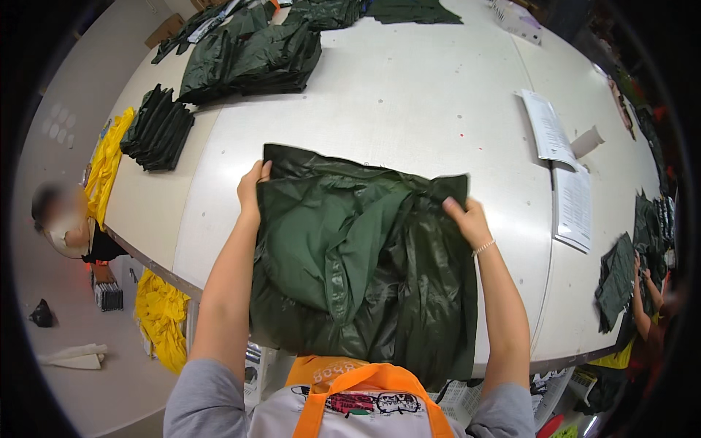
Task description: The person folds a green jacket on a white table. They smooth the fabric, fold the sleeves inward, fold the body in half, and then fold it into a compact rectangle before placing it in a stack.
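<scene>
Before me I hold a folded dark green rain garment (431, 292) of shiny coated fabric, spread between my two hands over the near side of the table. A lighter matt green part, rounded like a hood or lining, lies on its upper face. My left hand (250, 191) is closed on the left edge near the top corner, with fingertips showing on the front. My right hand (471, 221) grips the right edge near the top corner, thumb on the front and the other fingers mostly hidden behind. The garment's lower edge hangs close to my orange-strapped apron (365, 398).
On the white table (409, 109), stacks of folded dark green garments (252, 62) (157, 131) lie at the far left. Printed sheets (549, 135) and a white box (516, 22) are at right. Yellow fabric (159, 317) hangs at left. Other people stand at both sides.
</scene>
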Demonstrator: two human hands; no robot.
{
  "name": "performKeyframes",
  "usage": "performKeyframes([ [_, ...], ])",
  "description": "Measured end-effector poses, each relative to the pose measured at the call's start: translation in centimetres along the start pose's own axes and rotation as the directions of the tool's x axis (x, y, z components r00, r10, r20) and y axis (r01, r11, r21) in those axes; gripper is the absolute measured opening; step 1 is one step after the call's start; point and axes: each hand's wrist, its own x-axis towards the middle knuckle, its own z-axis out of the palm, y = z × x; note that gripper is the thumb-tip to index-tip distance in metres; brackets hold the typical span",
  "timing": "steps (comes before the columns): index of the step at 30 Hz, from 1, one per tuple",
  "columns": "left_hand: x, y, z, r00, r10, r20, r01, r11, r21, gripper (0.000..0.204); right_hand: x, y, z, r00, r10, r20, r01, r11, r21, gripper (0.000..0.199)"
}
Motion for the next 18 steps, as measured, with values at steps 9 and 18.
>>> performKeyframes([
  [9, 1.3, -9.4, 4.5, 1.0, -0.015, -0.027, 0.018, 0.994, 0.111, 0.033, 10.4, 3.2, 8.7, 0.989, -0.105, 0.107, 0.12, 0.982, -0.146, 0.032],
  [18, 1.0, -11.7, 6.5, 0.996, 0.074, -0.051, -0.049, 0.925, 0.376, 0.035, 8.5, 8.2, 2.5, 0.93, -0.333, 0.157, 0.336, 0.594, -0.731, 0.027],
])
